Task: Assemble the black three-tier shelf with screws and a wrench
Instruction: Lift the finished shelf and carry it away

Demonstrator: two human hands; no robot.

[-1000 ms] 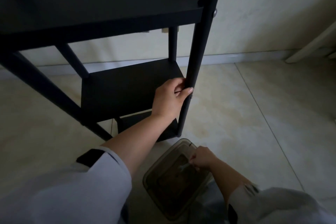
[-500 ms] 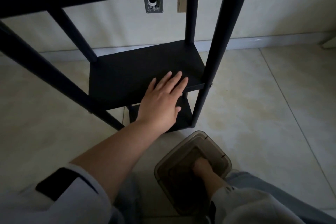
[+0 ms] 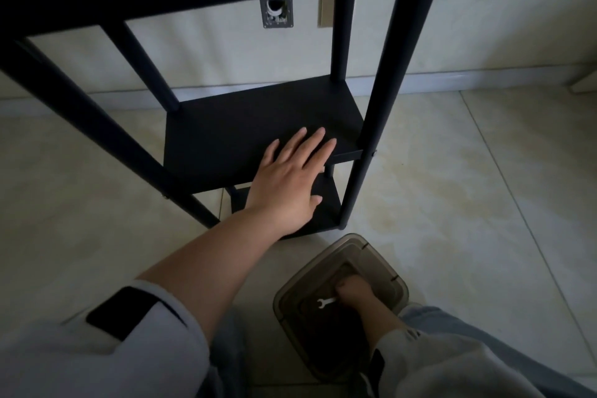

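Observation:
The black three-tier shelf [image 3: 226, 139] stands upright on the tiled floor in front of me. My left hand [image 3: 290, 181] lies flat with straight fingers on the front right part of the middle tier, beside the front right leg [image 3: 387, 90]. My right hand [image 3: 358, 297] reaches down into a translucent brown plastic box [image 3: 290, 294] on the floor. Its fingers are curled around the handle end of a small silver wrench [image 3: 326, 302], whose open jaw sticks out to the left. A screw head [image 3: 374, 153] shows on the front right leg at the middle tier.
A wall with a metal outlet plate [image 3: 277, 14] and a beige cover plate [image 3: 326, 8] runs behind the shelf, with a white baseboard [image 3: 468, 79] below. My knees and light trousers [image 3: 452, 333] are at the bottom right, next to the box.
My left hand let go of the front right leg and now lies flat on the middle tier. My right hand sank into the box, and the wrench now shows in its grip.

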